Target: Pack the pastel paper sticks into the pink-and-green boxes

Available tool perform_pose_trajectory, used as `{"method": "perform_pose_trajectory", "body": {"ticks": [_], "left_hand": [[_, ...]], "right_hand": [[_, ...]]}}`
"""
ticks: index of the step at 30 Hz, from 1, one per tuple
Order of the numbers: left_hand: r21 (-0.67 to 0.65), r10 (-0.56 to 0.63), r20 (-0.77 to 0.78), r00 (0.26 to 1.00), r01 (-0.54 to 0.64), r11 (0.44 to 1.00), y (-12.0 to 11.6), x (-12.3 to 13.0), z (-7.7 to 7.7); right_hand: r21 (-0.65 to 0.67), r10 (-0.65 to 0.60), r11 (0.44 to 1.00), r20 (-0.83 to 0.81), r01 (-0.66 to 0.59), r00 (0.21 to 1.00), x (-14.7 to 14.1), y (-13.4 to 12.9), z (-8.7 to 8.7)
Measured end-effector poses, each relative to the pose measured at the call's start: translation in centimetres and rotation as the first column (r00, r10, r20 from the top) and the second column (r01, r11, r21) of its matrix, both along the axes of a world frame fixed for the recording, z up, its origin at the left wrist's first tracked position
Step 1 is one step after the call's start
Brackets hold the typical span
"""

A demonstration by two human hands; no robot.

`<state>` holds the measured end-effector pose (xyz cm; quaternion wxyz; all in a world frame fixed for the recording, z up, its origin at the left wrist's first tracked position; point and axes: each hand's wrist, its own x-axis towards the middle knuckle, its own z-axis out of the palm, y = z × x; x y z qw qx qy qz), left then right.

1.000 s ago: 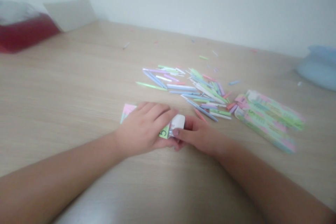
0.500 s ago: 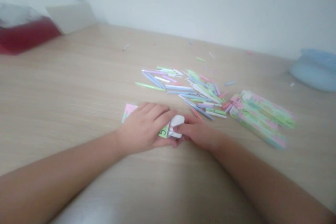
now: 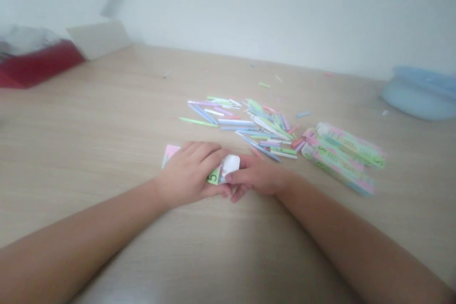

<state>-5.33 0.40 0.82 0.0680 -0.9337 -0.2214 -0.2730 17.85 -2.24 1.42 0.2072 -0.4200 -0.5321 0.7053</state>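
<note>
A small printed carton [image 3: 213, 176], pink, green and white, lies under my left hand [image 3: 194, 171], whose fingers wrap over it. Its pink end sticks out to the left of the hand. At the carton's right end my right hand [image 3: 256, 175] pinches a white flap [image 3: 231, 165] between thumb and fingers. Beyond the hands is a loose pile of thin coloured sticks [image 3: 263, 123]. Several similar cartons [image 3: 345, 156] lie to the right of the pile. What is inside the held carton is hidden.
A red box [image 3: 42, 64] with a pale raised lid [image 3: 99, 40] stands at the back left. A light blue pouch or bowl [image 3: 420, 92] sits at the back right. A few stray sticks lie near the wall on the wooden table [image 3: 107, 104].
The white flap at the carton's end now looks flatter, with my right thumb pressed on it. The view has shifted slightly. My left hand keeps its hold.
</note>
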Motion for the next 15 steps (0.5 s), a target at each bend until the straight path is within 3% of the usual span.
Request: {"method": "perform_pose_trajectory", "body": {"ticks": [15], "left_hand": [[-0.010, 0.026, -0.010, 1.000, -0.026, 1.000, -0.1, 0.6, 0.2]], "right_hand": [[-0.220, 0.099, 0.965, -0.181, -0.139, 0.978, 0.3, 1.5, -0.3]]}}
